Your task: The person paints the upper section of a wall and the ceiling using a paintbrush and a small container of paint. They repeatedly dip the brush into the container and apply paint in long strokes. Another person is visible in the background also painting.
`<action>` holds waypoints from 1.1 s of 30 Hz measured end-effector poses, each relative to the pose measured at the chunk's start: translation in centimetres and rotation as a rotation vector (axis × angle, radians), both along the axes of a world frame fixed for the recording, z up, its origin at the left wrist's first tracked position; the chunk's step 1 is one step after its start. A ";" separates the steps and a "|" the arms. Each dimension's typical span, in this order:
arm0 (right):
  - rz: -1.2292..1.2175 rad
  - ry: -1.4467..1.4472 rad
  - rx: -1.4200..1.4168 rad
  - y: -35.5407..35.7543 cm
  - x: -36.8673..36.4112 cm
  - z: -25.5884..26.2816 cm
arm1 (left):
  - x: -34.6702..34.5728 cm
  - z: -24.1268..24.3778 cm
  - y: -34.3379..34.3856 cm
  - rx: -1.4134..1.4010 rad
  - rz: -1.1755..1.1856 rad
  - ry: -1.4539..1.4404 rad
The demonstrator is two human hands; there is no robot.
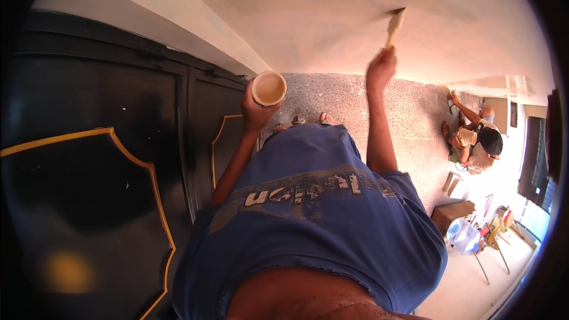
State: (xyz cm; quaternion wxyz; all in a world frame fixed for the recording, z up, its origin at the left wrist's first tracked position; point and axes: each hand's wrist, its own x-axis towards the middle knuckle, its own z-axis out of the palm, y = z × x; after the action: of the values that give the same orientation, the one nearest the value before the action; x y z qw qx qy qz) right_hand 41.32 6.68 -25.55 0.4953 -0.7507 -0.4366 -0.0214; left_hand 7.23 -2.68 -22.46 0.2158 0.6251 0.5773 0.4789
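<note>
My left hand [260, 109] grips a round cup [269, 88] from the side, its mouth facing up. Pale, cream-coloured paint appears to lie inside it. Raised ahead on the right, my right hand [382, 69] is closed around the handle of a paintbrush [394, 29]. The brush head is coated pale, and its tip is at the pinkish-cream wall [311, 22]; a shadow falls beside it. Whether the bristles touch the surface I cannot tell for sure.
Black metal doors [111, 186] with gold trim stand close on my left. Pebbled floor [329, 93] lies below. To the right another person [482, 138] crouches by the wall, holding a container. Behind them are a brown box [452, 215] and a clear water jug [463, 235].
</note>
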 end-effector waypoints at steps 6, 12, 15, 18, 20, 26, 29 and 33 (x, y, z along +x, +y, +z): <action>0.195 0.092 0.086 1.4 -11.5 3.6 | -1.3 -1.0 -0.5 0.027 0.020 0.011; 0.310 0.124 0.077 0.4 -15.1 5.0 | -2.8 -2.2 -0.8 0.035 0.018 -0.014; 0.381 0.134 0.057 -0.1 -16.3 5.1 | -3.2 -1.8 -1.0 0.029 0.001 -0.002; 0.431 0.196 0.019 -1.1 -17.4 6.0 | -3.7 -1.7 -1.1 0.027 -0.013 -0.009; 0.487 0.199 -0.009 -2.1 -17.3 6.2 | -4.2 -2.5 -1.2 0.034 -0.002 0.001; 0.637 0.150 0.113 -4.0 -18.1 6.3 | -4.8 -3.0 -1.6 0.019 0.044 0.000; 0.794 0.176 0.120 -2.8 -19.3 8.1 | -5.2 -3.7 -1.6 -0.003 0.052 -0.014; 0.907 0.146 0.059 1.2 -20.7 9.6 | -5.0 -2.8 -1.8 -0.043 0.021 -0.084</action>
State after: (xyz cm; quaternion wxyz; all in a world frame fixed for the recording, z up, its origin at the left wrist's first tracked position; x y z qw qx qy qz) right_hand 20.66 7.93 -15.93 0.5052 -0.4690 -0.6842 0.2380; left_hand 2.28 -4.45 -25.25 0.2484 0.5935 0.5844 0.4944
